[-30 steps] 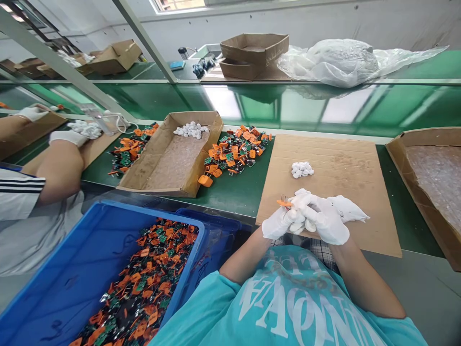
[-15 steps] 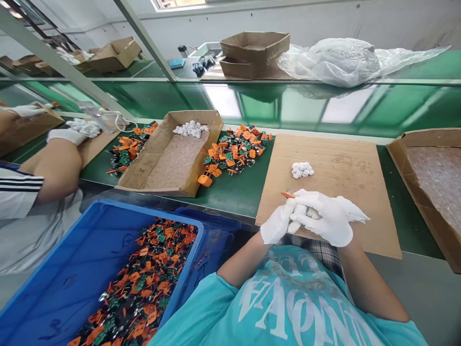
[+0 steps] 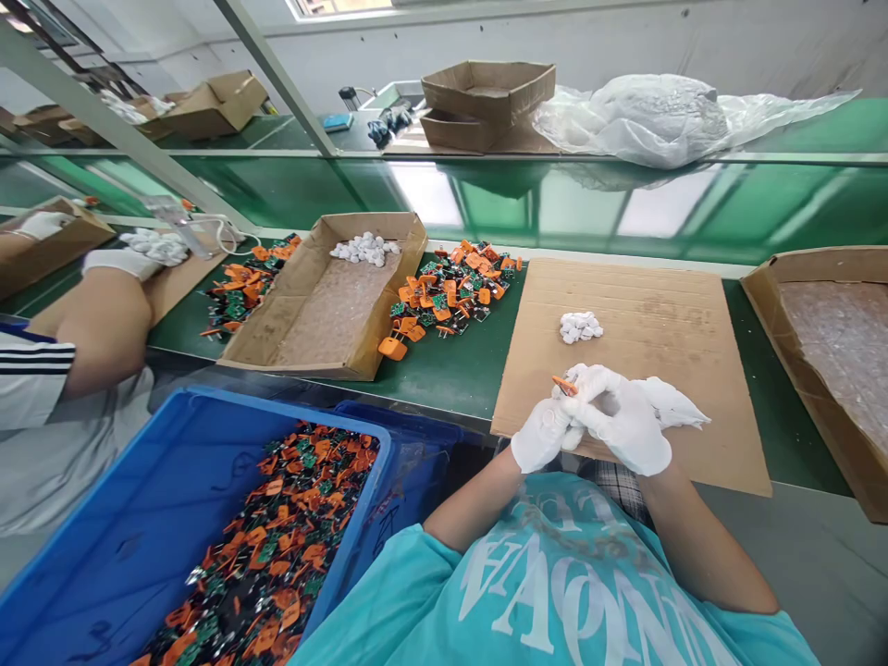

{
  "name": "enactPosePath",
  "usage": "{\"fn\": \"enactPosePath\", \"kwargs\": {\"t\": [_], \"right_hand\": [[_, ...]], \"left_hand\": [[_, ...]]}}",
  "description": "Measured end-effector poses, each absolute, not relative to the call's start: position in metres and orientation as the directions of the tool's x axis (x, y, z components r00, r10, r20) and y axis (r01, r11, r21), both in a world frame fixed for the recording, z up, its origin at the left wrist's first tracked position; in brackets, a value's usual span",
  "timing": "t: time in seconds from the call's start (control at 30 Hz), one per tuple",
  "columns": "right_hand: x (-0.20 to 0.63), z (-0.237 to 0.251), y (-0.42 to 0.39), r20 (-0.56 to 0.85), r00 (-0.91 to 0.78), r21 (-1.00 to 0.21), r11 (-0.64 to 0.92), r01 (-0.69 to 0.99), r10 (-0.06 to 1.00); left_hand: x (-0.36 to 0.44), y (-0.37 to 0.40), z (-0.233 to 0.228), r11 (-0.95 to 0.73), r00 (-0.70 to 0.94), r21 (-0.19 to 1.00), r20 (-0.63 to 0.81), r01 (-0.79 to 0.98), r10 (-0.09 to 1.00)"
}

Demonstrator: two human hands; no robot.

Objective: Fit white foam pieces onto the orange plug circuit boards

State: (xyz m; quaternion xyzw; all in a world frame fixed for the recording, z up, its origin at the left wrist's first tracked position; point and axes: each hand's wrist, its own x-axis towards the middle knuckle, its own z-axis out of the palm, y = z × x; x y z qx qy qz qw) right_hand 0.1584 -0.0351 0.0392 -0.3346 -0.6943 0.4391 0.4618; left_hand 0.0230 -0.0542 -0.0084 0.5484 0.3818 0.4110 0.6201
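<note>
Both my hands wear white gloves and meet above the front of a cardboard sheet (image 3: 684, 333). A small orange part (image 3: 564, 385), like those in the pile of orange-and-green circuit board parts (image 3: 450, 291), pokes out at their fingertips. My left hand (image 3: 545, 435) is closed at its lower end, and my right hand (image 3: 621, 421) pinches in from the other side. Most of the part is hidden by gloved fingers. Beyond my hands lies a little heap of small white pieces (image 3: 581, 326). A white cloth-like bundle (image 3: 672, 403) rests just right of my right hand.
Left of the pile stands a cardboard tray (image 3: 305, 319) holding white pieces (image 3: 365, 248). A blue bin (image 3: 228, 400) with many circuit board parts sits below. Another cardboard box (image 3: 819, 407) is at the right. A co-worker's arm (image 3: 104, 314) reaches in at far left.
My hands have turned and drawn closer together around the orange part, which now tilts more and sits slightly further right. The co-worker's far hand has moved left, into a box.
</note>
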Motion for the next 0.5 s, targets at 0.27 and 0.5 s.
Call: {"fn": "enactPosePath", "kwargs": {"t": [0.27,0.5], "right_hand": [[0.159,0.056,-0.037,0.104,-0.347,-0.991,0.129,0.048,0.932],[0.175,0.046,-0.032,0.431,-0.468,-0.67,0.621,0.407,0.772]], "left_hand": [[0.023,-0.057,0.001,0.137,0.399,0.99,-0.117,-0.023,0.909],[0.02,-0.05,-0.002,0.194,0.363,0.965,-0.118,-0.179,0.924]]}}
